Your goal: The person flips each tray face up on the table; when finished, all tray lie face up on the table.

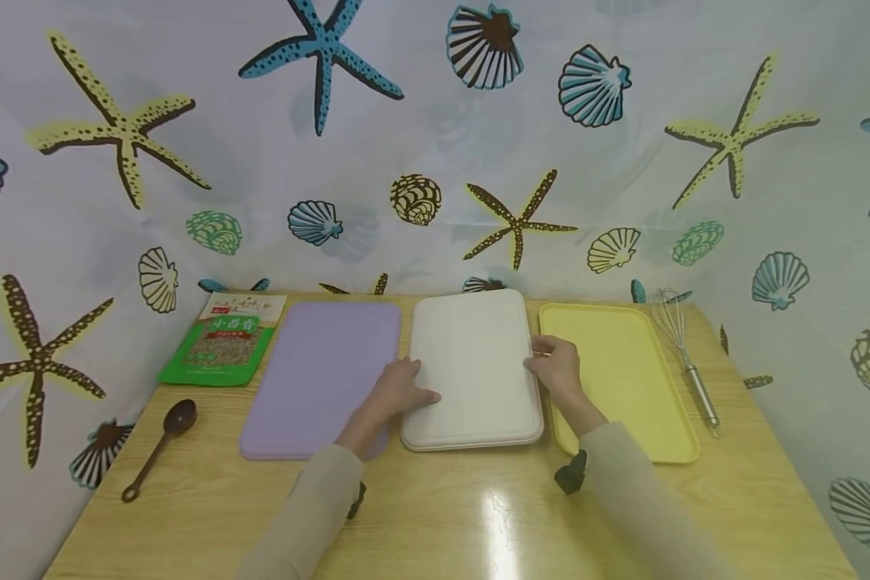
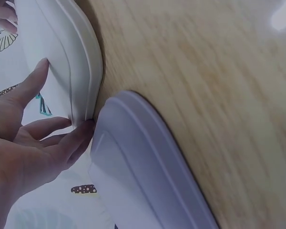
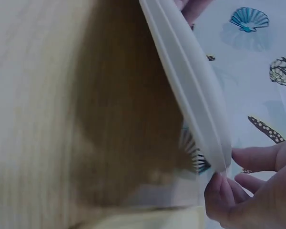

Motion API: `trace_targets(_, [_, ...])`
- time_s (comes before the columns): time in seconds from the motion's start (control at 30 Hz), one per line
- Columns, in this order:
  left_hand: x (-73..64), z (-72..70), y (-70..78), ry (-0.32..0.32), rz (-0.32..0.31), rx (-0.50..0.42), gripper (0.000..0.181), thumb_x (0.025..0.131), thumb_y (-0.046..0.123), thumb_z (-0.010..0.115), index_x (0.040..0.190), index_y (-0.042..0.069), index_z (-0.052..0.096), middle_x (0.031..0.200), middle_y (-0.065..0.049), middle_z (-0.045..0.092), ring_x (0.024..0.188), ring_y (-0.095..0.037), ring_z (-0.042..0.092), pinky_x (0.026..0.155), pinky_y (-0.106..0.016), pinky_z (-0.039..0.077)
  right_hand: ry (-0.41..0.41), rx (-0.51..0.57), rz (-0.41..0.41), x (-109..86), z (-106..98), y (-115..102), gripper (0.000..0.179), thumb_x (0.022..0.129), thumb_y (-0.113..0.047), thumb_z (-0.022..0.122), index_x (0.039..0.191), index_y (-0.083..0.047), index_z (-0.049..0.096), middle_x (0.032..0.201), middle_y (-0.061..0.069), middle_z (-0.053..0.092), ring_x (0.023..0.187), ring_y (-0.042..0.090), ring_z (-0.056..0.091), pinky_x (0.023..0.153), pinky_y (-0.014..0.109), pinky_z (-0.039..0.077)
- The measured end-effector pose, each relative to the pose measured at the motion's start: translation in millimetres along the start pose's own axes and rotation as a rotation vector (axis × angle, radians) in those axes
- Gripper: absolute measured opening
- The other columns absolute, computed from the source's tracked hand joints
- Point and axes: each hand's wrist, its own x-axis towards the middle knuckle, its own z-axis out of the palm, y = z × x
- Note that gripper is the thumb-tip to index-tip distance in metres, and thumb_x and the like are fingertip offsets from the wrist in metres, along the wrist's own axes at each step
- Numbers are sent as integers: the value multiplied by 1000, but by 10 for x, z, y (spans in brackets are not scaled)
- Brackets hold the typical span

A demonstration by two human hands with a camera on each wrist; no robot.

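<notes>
At left lay the purple tray (image 1: 322, 370). Next to it, the left hand (image 1: 397, 390) pinched the left edge of the white tray (image 1: 476, 370), which was in the middle, its right side raised above the table (image 1: 435, 515). The right hand (image 1: 557, 370) pinched this right edge. If this pinch slipped, the white tray could drop crookedly and catch the neighbouring yellow tray (image 1: 616, 370).

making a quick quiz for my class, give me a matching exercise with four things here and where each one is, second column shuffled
1. white tray
2. purple tray
3. whisk
4. dark spoon

A. right of the yellow tray
B. held by left grip and right grip
C. just on the near side of the green packet
D. between green packet and white tray

Pairs: 1-B, 2-D, 3-A, 4-C
</notes>
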Motion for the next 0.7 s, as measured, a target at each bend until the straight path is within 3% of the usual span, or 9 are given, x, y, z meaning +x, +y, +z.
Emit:
trace_targets(0.17, [3, -37, -44, -15, 11, -55, 81, 85, 30, 75, 141, -13, 35, 148, -30, 32, 139, -43, 27, 115, -49, 24, -97, 59, 13, 35, -157, -136, 47, 85, 6, 67, 130, 9, 54, 125, 26, 58, 105, 31, 62, 82, 27, 56])
trace_targets(0.37, [-17, -78, -61, -26, 37, -53, 81, 87, 34, 72, 141, -14, 35, 146, -32, 33, 137, -44, 29, 115, -49, 25, -214, 70, 24, 140, -270, -224, 48, 85, 1, 70, 131, 7, 55, 126, 24, 57, 94, 20, 65, 88, 37, 56])
trace_targets(0.57, [-27, -84, -77, -34, 50, -60, 82, 87, 37, 71, 141, -13, 35, 148, -31, 30, 139, -43, 27, 115, -48, 24, -282, 61, 20, 206, -324, -245, 45, 86, -1, 70, 128, 6, 57, 127, 23, 58, 96, 22, 67, 83, 31, 57])
trace_targets(0.7, [-15, -77, -81, -38, 33, -47, 82, 88, 40, 69, 143, -10, 35, 149, -29, 30, 139, -42, 27, 115, -48, 25, -305, 75, 14, 209, -348, -282, 44, 86, 0, 68, 128, 6, 57, 127, 24, 57, 93, 20, 67, 87, 37, 56])
